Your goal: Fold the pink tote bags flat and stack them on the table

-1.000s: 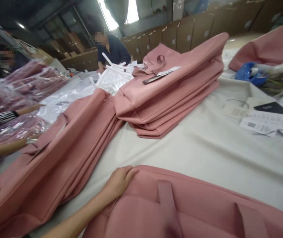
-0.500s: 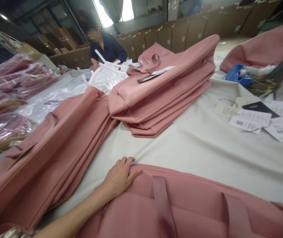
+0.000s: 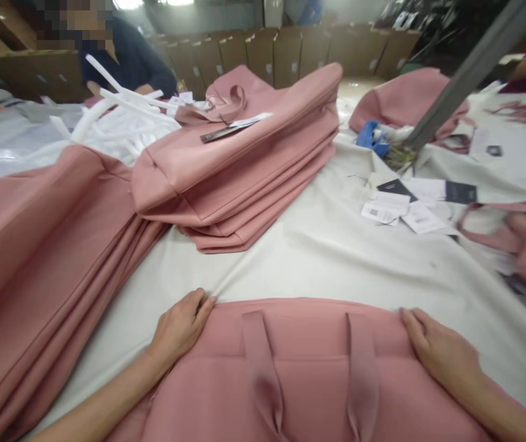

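Note:
A pink bag (image 3: 311, 331) with two strap handles lies flat at the table's near edge. My left hand (image 3: 182, 322) grips its far left corner, fingers curled over the edge. At the far right corner, my right hand (image 3: 442, 344) pinches the bag's edge between thumb and fingers. Beyond it, a stack of folded pink bags (image 3: 244, 166) rests on the white cloth, with a dark tag (image 3: 221, 134) on top. More layered pink bags (image 3: 60, 245) spread along the left side, close to my left forearm.
Paper tags (image 3: 421, 215) lie on the white cloth (image 3: 327, 258) at the right. Behind them are a blue object (image 3: 373, 138) and a slanted metal bar (image 3: 460, 77). White strips (image 3: 115, 123) are piled at the left, before a person in dark clothes (image 3: 134, 58). Cardboard boxes (image 3: 285, 55) line the back.
The view has swung right. My right hand, barely visible before, now shows fully on the bag's corner. My left hand has closed over the other corner, and the bag's top edge lies straighter.

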`<action>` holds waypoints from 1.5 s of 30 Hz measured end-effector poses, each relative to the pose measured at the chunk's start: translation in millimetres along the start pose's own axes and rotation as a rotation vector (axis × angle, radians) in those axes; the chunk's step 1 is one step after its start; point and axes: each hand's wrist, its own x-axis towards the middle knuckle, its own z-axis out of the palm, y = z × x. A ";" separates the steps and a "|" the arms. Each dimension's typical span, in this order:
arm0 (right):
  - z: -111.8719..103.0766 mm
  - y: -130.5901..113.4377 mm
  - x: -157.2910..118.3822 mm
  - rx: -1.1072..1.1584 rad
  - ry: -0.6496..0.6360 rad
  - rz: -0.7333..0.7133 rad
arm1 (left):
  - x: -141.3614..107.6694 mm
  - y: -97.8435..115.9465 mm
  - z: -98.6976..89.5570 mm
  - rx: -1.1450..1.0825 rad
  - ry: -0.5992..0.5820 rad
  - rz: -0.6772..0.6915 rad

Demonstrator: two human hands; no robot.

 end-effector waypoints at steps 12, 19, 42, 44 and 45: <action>-27.5 -34.0 -13.9 0.045 0.203 -0.015 | -154.0 140.2 -10.6 0.236 0.391 0.838; -46.2 -38.2 -20.3 0.266 0.181 -0.022 | -184.4 126.6 81.0 0.216 0.315 0.681; -100.2 46.4 -287.4 0.496 0.897 -0.106 | -182.7 127.2 83.6 0.226 0.365 0.651; -111.5 23.7 -268.1 0.297 0.946 -0.259 | -182.9 126.3 82.6 0.215 0.351 0.660; -102.2 15.8 -258.4 0.211 0.918 -0.284 | -183.4 126.0 81.7 0.207 0.338 0.665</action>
